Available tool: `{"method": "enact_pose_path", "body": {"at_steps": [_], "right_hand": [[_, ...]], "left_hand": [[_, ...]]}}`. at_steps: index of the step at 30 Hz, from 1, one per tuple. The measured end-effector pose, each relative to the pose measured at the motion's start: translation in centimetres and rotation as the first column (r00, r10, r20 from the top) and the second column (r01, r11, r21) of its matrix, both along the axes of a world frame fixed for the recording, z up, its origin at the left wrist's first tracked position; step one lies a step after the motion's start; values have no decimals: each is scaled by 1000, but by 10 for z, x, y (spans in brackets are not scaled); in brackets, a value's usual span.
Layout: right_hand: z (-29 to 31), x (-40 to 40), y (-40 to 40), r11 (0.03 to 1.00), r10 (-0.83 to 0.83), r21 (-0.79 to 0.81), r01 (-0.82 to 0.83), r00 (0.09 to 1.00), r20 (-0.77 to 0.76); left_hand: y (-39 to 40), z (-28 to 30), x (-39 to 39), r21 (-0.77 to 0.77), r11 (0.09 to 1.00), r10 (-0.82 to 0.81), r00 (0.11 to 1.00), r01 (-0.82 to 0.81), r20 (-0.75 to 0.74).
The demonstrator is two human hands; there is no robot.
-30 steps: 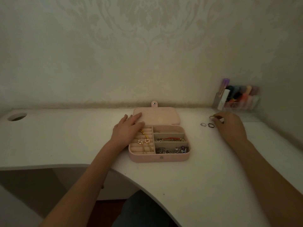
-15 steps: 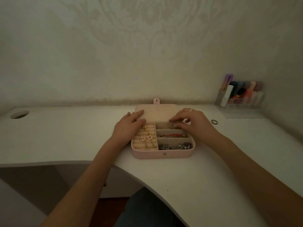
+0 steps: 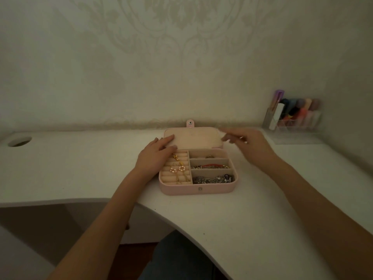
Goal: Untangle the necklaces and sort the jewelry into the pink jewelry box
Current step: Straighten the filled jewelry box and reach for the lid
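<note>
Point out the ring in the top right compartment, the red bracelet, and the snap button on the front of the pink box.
ring (image 3: 210, 156), head view, on its metal band.
red bracelet (image 3: 211, 165), head view, on the red cord's middle.
snap button (image 3: 200, 189), head view, on the stud on the box's front wall.

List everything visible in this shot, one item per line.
pink jewelry box: one, pink, open on the desk
silver ring: one, far right compartment
red bracelet: one, middle right compartment
silver chain jewelry: a pile, near right compartment
gold earrings: several, on the left ring rolls
clear organizer: one, holding colourful items, far right corner
white desk: one
hands: left resting on the box, right hovering beside the lid, blurred
</note>
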State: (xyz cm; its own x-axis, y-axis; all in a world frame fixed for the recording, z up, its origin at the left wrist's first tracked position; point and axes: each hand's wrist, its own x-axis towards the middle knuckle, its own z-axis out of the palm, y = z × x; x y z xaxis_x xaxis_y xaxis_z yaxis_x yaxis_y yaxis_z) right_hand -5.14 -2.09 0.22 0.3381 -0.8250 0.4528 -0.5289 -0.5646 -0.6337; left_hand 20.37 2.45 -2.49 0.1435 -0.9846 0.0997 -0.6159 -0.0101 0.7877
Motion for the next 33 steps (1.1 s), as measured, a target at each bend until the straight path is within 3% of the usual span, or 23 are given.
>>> {"method": "enact_pose_path", "body": {"at_steps": [3,6,8,10,16,19,21,22,25,33], "right_hand": [[9,-35,-11,978,-208,-23,209,976,59],[7,-68,-17,921,-366,103,375,925,-101],[1,-79,-18,890,-360,199,410,900,-245],[-6,-81,-17,892,-321,220,394,897,-304],[-14,-77,-14,918,-345,128,376,914,-215],[7,-64,-7,952,-278,145,268,959,49],[28,-44,2,985,-119,145,90,971,206],[34,-31,7,990,-38,144,9,979,200],[29,2,16,977,112,186,-106,994,-21],[14,10,15,986,149,103,-131,970,-192]], "left_hand": [[-1,-1,1,-7,1000,4,1000,-4,-8],[-1,-2,1,-9,1000,-2,1000,2,-21],[-1,-2,1,3,1000,-5,999,5,-34],[-2,-3,2,4,1000,2,999,-2,-47],[-5,-8,4,-3,1000,-1,998,1,-65],[-7,-9,5,0,1000,0,997,0,-78],[-8,-10,5,-8,1000,-2,996,1,-85],[-8,-11,6,-10,1000,-4,996,3,-87],[-8,-12,6,-13,1000,-8,995,6,-97],[-9,-13,6,-20,1000,-14,995,12,-102]]}}
